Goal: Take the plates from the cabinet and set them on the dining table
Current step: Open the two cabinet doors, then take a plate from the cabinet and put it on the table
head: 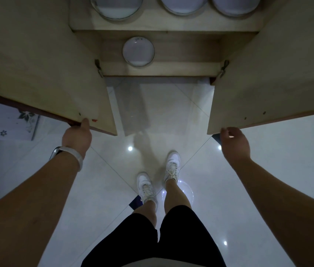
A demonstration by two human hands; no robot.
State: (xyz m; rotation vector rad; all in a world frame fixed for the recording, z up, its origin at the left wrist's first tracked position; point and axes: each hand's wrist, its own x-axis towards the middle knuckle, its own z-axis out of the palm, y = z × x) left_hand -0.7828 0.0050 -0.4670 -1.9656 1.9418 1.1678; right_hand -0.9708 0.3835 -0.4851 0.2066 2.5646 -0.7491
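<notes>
Hands first: our left hand (77, 135) is gripping the bottom edge of the left pale wooden cabinet door (42, 64), thumb wrapping up onto its inner face, with a white wristband (71, 153) on that wrist. Our right hand (234, 141) is hanging right at the corner of the right pale wooden cabinet door (277, 64), fingers loosely curling. Honestly, we can't tell if it's pinching the edge or just brushing it.

Both doors are standing wide, so we're looking straight into the open wooden cabinet (171, 69). One small round white plate with a thin dark rim (138, 51) is sitting alone on the lower shelf, a bit left of centre. That means it's lying ahead of us between both hands, nearer the left one. Three bigger round white plates (183, 3) are lining up on the shelf above, partly cut off by the frame. They're all round, so there's no long axis to worry about. Everything's well apart from our hands, so we're guessing a reach inside is what's needed. No dining table is showing, just glossy white floor tiles (267, 189) under our white sneakers (172, 164).
</notes>
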